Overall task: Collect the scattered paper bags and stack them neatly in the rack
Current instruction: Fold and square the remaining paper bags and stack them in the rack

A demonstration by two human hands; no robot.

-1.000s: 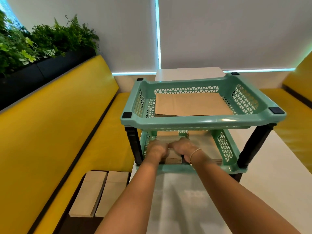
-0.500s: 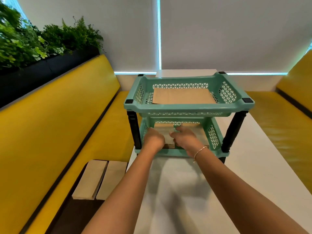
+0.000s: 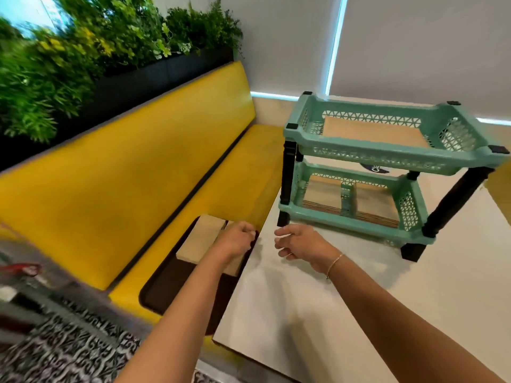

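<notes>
A mint-green two-tier rack (image 3: 373, 157) stands on the white table (image 3: 345, 313). Its top tier holds a flat brown paper bag (image 3: 370, 132). The bottom tier holds two stacks of brown bags (image 3: 323, 201) side by side. Two more folded paper bags (image 3: 200, 240) lie on a dark tray (image 3: 177, 286) on the yellow bench seat. My left hand (image 3: 235, 240) hovers over those bags, fingers loosely curled and holding nothing. My right hand (image 3: 301, 243) hangs over the table's left edge in front of the rack, relaxed and empty.
The yellow bench (image 3: 124, 178) runs along the left, with a dark planter of green plants (image 3: 83, 51) behind its backrest. A black-and-white patterned floor (image 3: 69, 349) shows at the bottom left. White blinds cover the window behind the rack.
Both hands have pulled out of the rack's bottom tier and come back toward me. My left hand moved left over the bags on the bench tray. My view has swung left.
</notes>
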